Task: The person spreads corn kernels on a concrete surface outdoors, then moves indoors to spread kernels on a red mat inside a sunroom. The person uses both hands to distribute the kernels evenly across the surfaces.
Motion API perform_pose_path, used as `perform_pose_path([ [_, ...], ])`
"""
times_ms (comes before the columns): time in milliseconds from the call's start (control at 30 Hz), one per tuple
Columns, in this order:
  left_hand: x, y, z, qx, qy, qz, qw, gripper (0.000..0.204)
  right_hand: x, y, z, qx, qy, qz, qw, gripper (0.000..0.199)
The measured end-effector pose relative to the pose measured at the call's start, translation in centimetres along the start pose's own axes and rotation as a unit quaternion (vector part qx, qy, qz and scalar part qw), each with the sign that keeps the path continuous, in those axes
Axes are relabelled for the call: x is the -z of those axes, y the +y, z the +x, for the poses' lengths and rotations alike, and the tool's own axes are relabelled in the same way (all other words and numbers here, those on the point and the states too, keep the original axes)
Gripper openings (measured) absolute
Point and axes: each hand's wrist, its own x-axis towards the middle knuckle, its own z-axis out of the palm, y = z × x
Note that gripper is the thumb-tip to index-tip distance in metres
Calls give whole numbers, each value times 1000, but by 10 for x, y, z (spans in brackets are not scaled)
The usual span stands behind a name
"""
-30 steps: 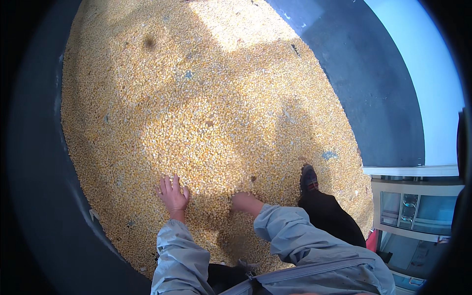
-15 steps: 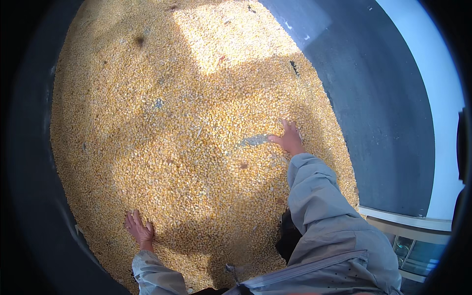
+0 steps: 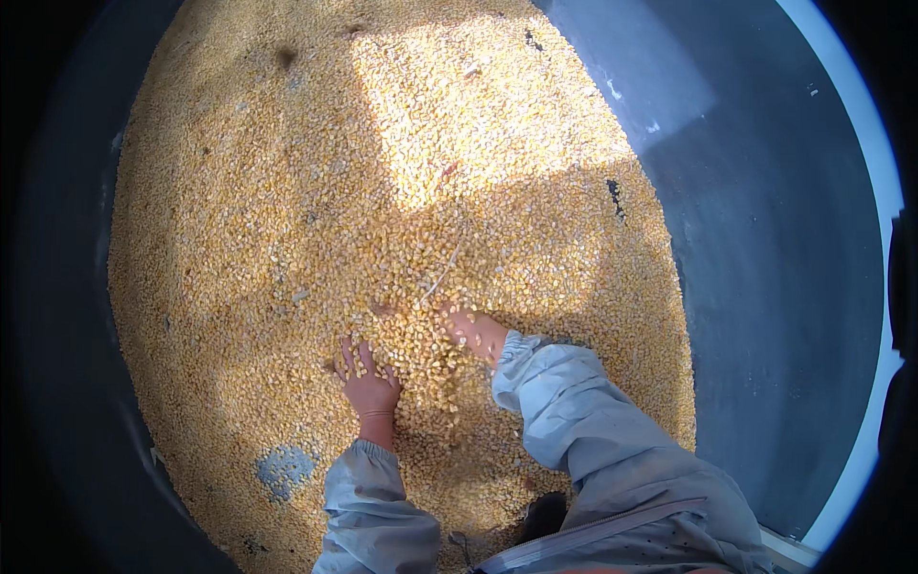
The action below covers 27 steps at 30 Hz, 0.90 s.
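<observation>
Here, looking at loose yellow corn (image 3: 268, 258), spread over the middle of the frame from top to bottom. Below and left of centre, resting the left hand (image 3: 371, 387) on it, spread apart; just below centre, reaching into it with the right hand (image 3: 478, 332), partly covered, so cannot tell its grip. Wearing grey sleeves (image 3: 593, 411) toward the bottom. Farther out, bounded by dark walls (image 3: 784, 287) at left and right.

Dark left wall (image 3: 57, 287); dark right wall (image 3: 775, 287), pale strip (image 3: 875, 124) beyond; bright sunlight patch (image 3: 459, 115) farther off.

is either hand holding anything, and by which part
Cannot be told: corn kernels partly hide the right hand. The left hand lies spread, gripping nothing visible.
</observation>
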Motion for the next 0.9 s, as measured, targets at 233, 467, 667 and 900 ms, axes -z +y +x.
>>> perform_pose_path([
  [233,-7,-12,4,-33,88,6,996,57,230,87,70,-226,175,15,958,69],
  [467,-6,-8,4,-17,71,53,996,60,146,88,-60,-282,138,-89,945,78],
  [667,4,-1,9,16,-30,96,995,65,122,46,-84,-242,103,-53,963,81],
  [900,18,12,18,82,-101,120,984,72,111,45,-73,-277,112,-79,951,85],
])
